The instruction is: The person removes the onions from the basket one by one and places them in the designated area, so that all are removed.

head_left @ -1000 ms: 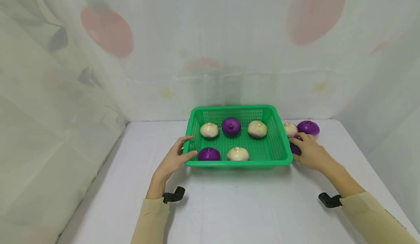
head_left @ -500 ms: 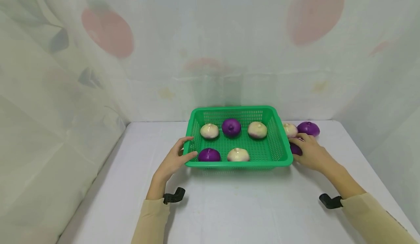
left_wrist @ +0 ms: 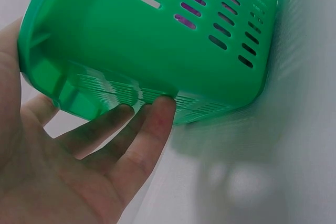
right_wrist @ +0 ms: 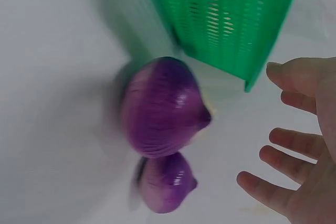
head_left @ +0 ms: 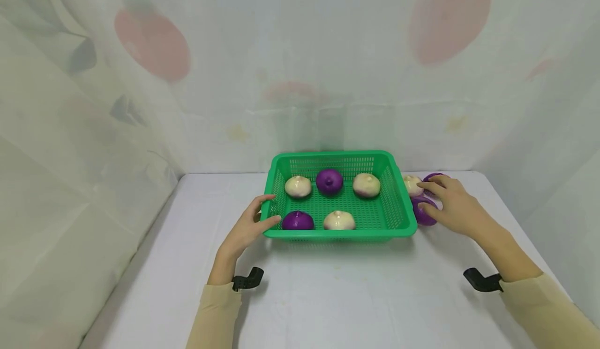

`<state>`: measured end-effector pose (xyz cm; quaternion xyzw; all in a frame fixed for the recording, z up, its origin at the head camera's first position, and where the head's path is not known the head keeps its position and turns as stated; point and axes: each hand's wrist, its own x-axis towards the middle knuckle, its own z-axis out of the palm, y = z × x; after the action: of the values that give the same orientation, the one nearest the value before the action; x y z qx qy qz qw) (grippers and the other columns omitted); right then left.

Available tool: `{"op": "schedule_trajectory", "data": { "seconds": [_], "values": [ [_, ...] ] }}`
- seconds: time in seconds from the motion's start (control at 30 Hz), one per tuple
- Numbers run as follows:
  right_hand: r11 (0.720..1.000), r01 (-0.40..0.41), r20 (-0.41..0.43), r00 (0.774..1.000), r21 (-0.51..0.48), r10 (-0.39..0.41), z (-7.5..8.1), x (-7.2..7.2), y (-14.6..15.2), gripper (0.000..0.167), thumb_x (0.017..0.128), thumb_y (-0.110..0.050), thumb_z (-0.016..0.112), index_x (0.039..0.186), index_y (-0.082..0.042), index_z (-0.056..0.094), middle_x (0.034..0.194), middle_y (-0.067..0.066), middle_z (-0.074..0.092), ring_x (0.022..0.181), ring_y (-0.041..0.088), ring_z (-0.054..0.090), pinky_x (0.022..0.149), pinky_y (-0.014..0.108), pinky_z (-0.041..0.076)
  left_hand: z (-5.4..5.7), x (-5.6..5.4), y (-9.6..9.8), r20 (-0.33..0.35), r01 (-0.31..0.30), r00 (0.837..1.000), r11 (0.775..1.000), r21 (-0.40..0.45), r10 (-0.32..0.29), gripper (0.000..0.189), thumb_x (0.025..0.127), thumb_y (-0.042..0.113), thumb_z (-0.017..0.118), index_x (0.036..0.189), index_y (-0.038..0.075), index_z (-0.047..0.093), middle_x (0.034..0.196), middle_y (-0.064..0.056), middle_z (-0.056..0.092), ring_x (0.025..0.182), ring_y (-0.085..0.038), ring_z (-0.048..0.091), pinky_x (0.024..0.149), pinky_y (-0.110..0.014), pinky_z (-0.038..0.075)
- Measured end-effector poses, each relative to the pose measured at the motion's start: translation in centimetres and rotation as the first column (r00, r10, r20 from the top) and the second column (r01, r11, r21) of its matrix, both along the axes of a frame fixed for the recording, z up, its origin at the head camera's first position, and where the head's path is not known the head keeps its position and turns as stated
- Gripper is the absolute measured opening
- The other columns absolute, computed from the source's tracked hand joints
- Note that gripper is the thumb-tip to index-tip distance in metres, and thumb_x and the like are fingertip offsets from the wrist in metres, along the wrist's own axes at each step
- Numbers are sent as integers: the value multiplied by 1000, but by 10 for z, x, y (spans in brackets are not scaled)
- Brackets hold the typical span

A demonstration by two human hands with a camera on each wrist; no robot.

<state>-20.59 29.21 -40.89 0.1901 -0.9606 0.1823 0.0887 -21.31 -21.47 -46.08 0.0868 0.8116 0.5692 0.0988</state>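
Note:
In the head view my left hand (head_left: 246,230) holds the left end of a green plastic basket (head_left: 328,233). Its fingertips press on the outer wall in the left wrist view, and its thumb lies over the rim. My right hand (head_left: 457,208), fingers spread and holding nothing, hovers over a purple onion (head_left: 425,212) by the basket's right side. Behind that onion are a white onion (head_left: 412,185) and another purple onion (head_left: 432,176), partly hidden by the hand. In the right wrist view two purple onions (right_wrist: 160,108) lie apart from the fingers (right_wrist: 268,190).
Inside the basket sit a white onion (head_left: 298,186), a purple onion (head_left: 329,182) and a white onion (head_left: 366,185) at the back. A purple onion (head_left: 297,221) and a white onion (head_left: 339,220) sit at the front. A white cloth (head_left: 328,297) covers the table; printed curtains surround it.
My right hand has let go of the near purple onion beside the basket and drawn back to the right, fingers spread. My left hand and the basket stay in place.

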Motion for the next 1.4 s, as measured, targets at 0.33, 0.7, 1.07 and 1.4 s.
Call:
{"op": "schedule_trajectory", "data": {
  "seconds": [0.33,0.7,1.07,1.4],
  "values": [
    [998,-32,-84,996,-57,27,34,5,-13,48,92,-21,75,134,-2,59,134,24,50,124,49,45,81,75,45,0,0,-1,3,-3,1000,1000,6,3,70,93,43,74,152,25,40,152,-9,40,135,-35,47,103,-58,41],
    [987,-118,-94,990,-106,109,55,8,-37,47,92,-19,75,135,-6,60,135,20,50,127,45,43,87,71,44,0,1,-1,0,-8,1000,1000,-3,8,68,93,44,73,151,28,41,154,-9,39,137,-36,45,104,-61,39],
    [965,-251,-104,964,-69,244,55,-1,-62,49,89,-14,78,134,-6,61,133,21,51,124,42,48,89,59,51,0,0,0,3,-8,1000,1000,2,8,69,93,43,74,152,26,41,155,-9,38,137,-36,45,104,-60,39],
    [965,-258,51,964,-49,261,51,-8,-78,53,92,-21,76,141,-13,58,140,15,47,129,39,45,93,58,50,2,0,1,11,-11,1000,1000,0,11,69,93,44,74,152,27,41,155,-9,37,138,-36,44,104,-62,38]
  ]
}}
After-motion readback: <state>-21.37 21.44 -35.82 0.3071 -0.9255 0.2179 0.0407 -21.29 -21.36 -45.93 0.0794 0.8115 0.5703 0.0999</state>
